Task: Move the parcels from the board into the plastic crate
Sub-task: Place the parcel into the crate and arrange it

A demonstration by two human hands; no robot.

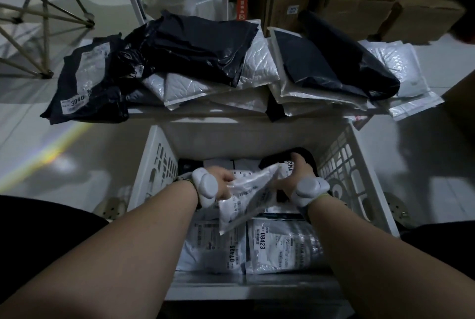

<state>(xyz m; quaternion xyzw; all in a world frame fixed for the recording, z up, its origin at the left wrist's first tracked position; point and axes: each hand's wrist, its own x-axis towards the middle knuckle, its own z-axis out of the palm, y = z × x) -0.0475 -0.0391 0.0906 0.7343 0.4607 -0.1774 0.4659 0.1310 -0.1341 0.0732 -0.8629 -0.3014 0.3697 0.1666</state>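
I have both hands down inside the plastic crate (pixel 154 161). The left hand (pixel 223 180) pinches the near-left edge of a white parcel (pixel 246 197), fingers curled over the film. The right hand (pixel 293 177) grips the opposite edge, thumb raised toward a dark parcel (pixel 303 156) at the far end of the crate. The white parcel sits tilted between the hands, just above the labelled parcels (pixel 280 244) already lying flat on the crate floor.

Handling notes, as I judge them:
- The white parcel is a thin plastic mailer. It sags and creases between the hands, so I treat it as soft and light, with no stiff edge to lever against.
- The film looks glossy and is likely slippery. A pinch at the sealed borders, one hand per side, holds better than a flat palm on the face.
- Contents are unknown; I lower it rather than drop it.

The remaining parcels lie on the board (pixel 200 110) beyond the crate: black bags (pixel 195 46) heaped over white padded mailers (pixel 257 66). The black bags appear limp and will bunch; I take them by a gathered fold. The padded mailers look slightly stiffer and suit a grip along one long edge.
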